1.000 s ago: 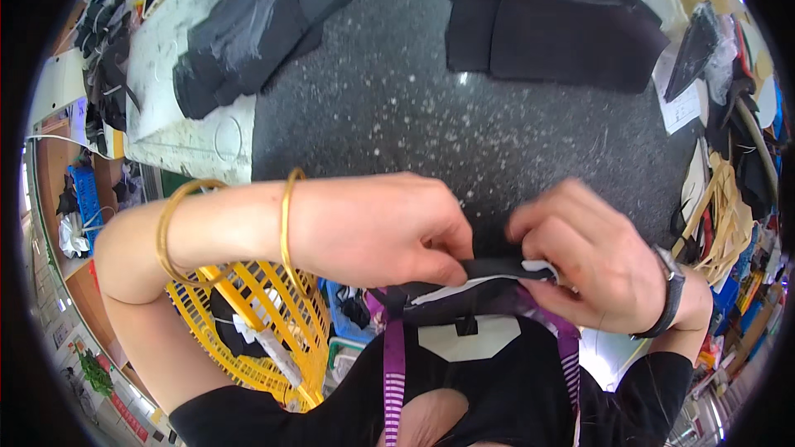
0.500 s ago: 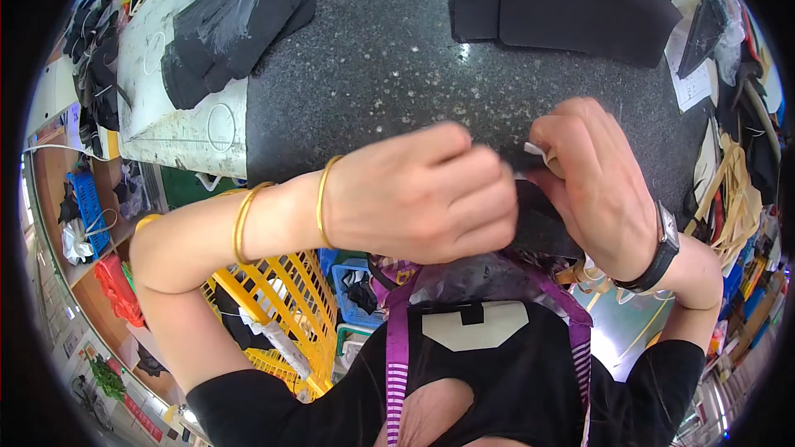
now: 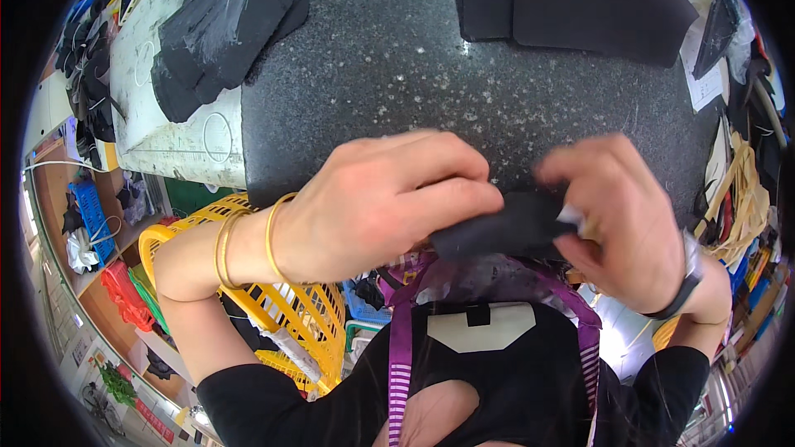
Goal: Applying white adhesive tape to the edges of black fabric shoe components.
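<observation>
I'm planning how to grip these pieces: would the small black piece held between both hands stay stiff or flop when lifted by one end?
The black piece probably flops: it looks thin and soft, pinched between the left hand and right hand. It seems light, held by fingertips alone. Its matte surface suggests it won't slip easily. It is flat, so unlikely to roll on the dark speckled table.

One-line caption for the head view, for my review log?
Both hands pinch a small black fabric piece at the near edge of a speckled dark worktop: left hand, right hand; yellow basket below left.
</observation>
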{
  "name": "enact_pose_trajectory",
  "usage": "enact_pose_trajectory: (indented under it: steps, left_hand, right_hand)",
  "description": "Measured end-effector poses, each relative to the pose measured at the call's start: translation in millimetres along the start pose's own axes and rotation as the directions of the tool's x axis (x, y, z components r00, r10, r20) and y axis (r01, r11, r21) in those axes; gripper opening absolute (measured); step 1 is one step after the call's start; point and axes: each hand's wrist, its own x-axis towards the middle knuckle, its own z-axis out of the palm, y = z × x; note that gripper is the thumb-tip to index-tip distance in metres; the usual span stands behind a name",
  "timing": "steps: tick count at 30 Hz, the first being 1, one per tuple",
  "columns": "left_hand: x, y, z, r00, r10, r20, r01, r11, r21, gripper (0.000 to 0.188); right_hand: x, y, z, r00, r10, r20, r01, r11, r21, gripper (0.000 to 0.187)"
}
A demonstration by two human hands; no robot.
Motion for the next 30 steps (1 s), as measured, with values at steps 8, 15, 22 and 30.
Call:
enact_pose_trajectory:
  steps: [8,15,22,30]
  left_hand:
    - [2,19,-2,0.99,-0.135,-0.028,0.124,0.961,-0.246,0.042]
    - [1,1,7,0.972,-0.173,-0.159,0.209,0.945,0.252,0.06]
    - [-3,-26,1,0.954,0.299,0.002,-0.286,0.912,0.295,0.03]
    - [5,-43,-11,0.845,0.511,0.158,-0.53,0.757,0.382,0.027]
  right_hand:
    - [21,-5,-30,0.818,0.379,0.433,-0.5,0.84,0.211,0.045]
    - [7,-2,9,0.992,-0.076,0.096,0.104,0.938,-0.332,0.034]
    - [-7,14,33,0.896,-0.444,-0.025,0.38,0.793,-0.476,0.02]
    - [-2,-7,30,0.937,-0.315,0.148,0.346,0.793,-0.502,0.012]
